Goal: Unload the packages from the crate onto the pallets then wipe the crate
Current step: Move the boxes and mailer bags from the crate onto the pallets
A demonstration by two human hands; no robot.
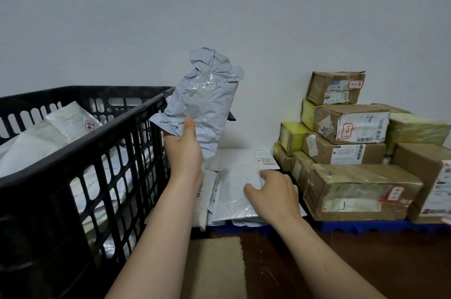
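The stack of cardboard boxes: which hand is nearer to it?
Right. The right hand rests on a grey mailer just beside the cardboard boxes; the left hand holds a crumpled mailer up near the crate.

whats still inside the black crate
The black crate still holds a heap of white and grey packages, one with a red-marked sticker. More show through its side slots; the bottom is hidden.

Parcel storeroom: labelled cartons (351, 125) on pallets (366, 226).
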